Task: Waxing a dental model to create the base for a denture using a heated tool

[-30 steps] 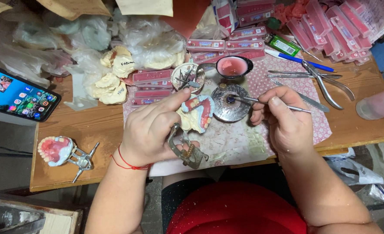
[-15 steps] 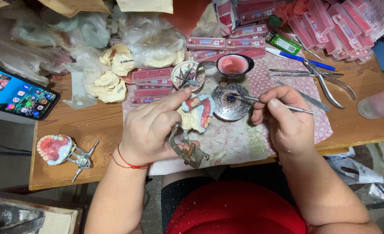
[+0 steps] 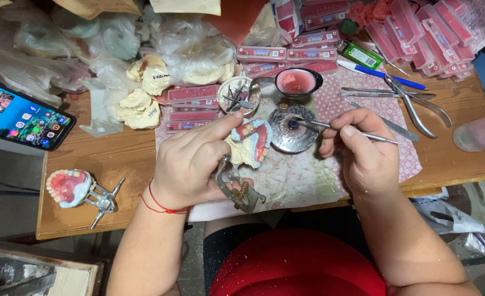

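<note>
1. Hands over wooden table (image 3: 116, 159), seen from head cam.
2. L hand (image 3: 190, 164): fingers curled tight round denture model (image 3: 250, 143) on its metal articulator (image 3: 237, 186), held w/ pink wax teeth facing up, just above patterned cloth (image 3: 363, 104).
3. R hand (image 3: 363, 151): fingers pinched closed on thin metal instrument (image 3: 341, 129); tip at small round burner (image 3: 293, 129), beside model.
4. Nearby: pink-filled ladle (image 3: 294, 82), pliers (image 3: 412, 104), phone (image 3: 20, 115) far left, 2nd denture model (image 3: 70, 186) near table's front-left edge.

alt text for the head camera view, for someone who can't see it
A person's left hand holds a denture model on a metal articulator while the right hand holds a thin metal tool tip over a round metal burner, on a cluttered wooden table.
</note>
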